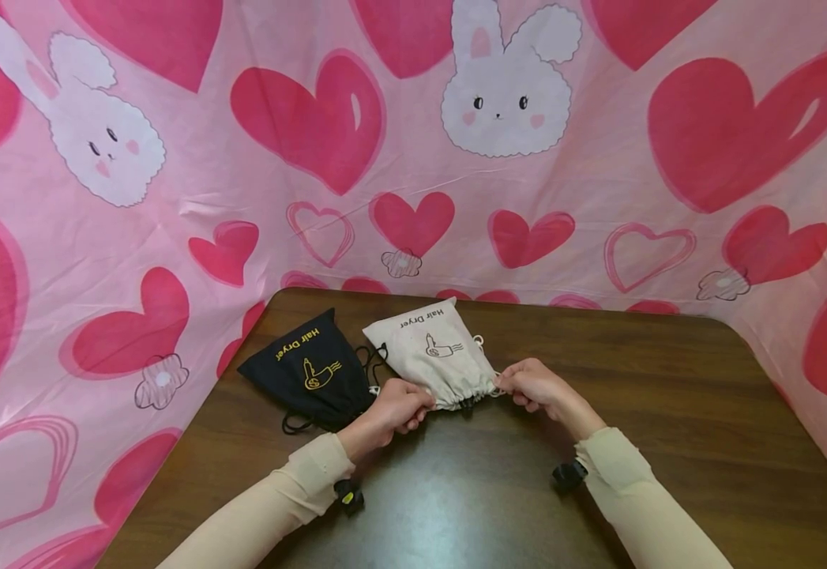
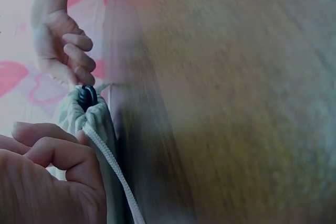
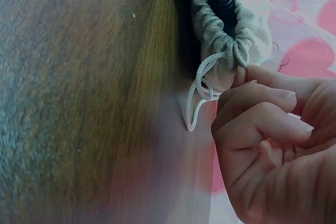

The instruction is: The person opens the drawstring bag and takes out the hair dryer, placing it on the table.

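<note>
A white drawstring bag (image 1: 437, 352), printed "Hair Dryer" with a dryer drawing, lies on the table with its gathered mouth toward me. My left hand (image 1: 400, 407) pinches the left side of that mouth. On the opposite side, my right hand (image 1: 537, 387) pinches the edge between thumb and curled fingers. Inside the partly drawn opening, the right wrist view shows a ribbed black thing (image 3: 223, 3), perhaps a cord; the rest of it is hidden by cloth. A white drawstring (image 3: 194, 103) loops out beside my right fingers, and another length hangs by my left hand.
To the left lies a black drawstring bag (image 1: 306, 375) with yellow "Hair Dryer" print, close to my left wrist, its black cords loose. Both bags rest on a brown wooden table (image 1: 669, 395). Pink heart-and-rabbit cloth (image 1: 584, 182) hangs around the table's back and sides.
</note>
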A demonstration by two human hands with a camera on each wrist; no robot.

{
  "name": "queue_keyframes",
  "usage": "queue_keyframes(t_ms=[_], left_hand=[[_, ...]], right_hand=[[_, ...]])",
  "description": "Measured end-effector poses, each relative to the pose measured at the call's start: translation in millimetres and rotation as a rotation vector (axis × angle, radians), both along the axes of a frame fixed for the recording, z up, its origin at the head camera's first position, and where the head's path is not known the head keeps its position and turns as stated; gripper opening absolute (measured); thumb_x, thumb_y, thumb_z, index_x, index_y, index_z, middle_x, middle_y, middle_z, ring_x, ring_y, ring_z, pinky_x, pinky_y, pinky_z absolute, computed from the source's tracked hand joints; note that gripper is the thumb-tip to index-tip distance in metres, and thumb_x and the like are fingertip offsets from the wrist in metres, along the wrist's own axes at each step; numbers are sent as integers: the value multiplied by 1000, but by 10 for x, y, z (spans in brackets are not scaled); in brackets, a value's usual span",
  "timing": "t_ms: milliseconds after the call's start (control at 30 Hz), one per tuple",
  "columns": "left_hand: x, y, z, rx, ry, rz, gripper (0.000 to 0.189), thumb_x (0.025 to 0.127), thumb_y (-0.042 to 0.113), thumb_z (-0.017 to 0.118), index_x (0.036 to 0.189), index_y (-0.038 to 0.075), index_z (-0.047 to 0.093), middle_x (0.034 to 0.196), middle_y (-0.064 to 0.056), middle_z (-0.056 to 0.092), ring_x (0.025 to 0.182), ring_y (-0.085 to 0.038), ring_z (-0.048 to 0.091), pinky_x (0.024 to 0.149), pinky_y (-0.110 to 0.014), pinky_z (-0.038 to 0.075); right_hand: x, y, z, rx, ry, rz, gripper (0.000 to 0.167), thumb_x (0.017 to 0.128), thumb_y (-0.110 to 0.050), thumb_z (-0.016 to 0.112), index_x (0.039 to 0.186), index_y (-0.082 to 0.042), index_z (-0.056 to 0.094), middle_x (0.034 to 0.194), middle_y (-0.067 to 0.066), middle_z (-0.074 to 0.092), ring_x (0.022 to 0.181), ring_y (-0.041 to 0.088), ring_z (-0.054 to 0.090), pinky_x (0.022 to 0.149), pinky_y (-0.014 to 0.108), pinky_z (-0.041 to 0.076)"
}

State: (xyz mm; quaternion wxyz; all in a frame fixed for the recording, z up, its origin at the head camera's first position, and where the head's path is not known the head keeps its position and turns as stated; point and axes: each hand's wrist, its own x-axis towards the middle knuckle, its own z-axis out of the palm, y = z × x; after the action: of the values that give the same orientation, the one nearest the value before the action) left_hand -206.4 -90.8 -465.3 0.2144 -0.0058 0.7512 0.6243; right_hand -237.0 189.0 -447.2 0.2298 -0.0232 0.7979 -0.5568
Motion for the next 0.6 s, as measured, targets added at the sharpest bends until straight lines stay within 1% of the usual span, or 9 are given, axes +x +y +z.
queue_keyframes(t_ms=[167,400,600], left_hand=[[-9,-10,-24,47,-40,1,21,100,8,65,93,-10,72,60,1,50,46,-5,41,42,-19,30],[-29,-23,-45,163,-148,17,17,100,7,63,94,-7,70,61,2,48,46,-4,39,41,-18,27],[-28,-18,-42,216,-210,27,15,101,6,61,93,-5,68,61,3,46,45,-1,37,40,-15,25]], right_hand=[[-11,8,-18,-8,8,4,18,102,-12,65,95,4,69,63,0,47,53,11,40,47,24,31],[-14,20,-17,-16,-8,-3,17,102,-12,65,98,5,70,65,0,49,54,12,40,48,25,30],[-16,34,-7,-31,-9,6,17,102,-10,64,100,5,71,66,0,49,54,12,40,48,25,31]])
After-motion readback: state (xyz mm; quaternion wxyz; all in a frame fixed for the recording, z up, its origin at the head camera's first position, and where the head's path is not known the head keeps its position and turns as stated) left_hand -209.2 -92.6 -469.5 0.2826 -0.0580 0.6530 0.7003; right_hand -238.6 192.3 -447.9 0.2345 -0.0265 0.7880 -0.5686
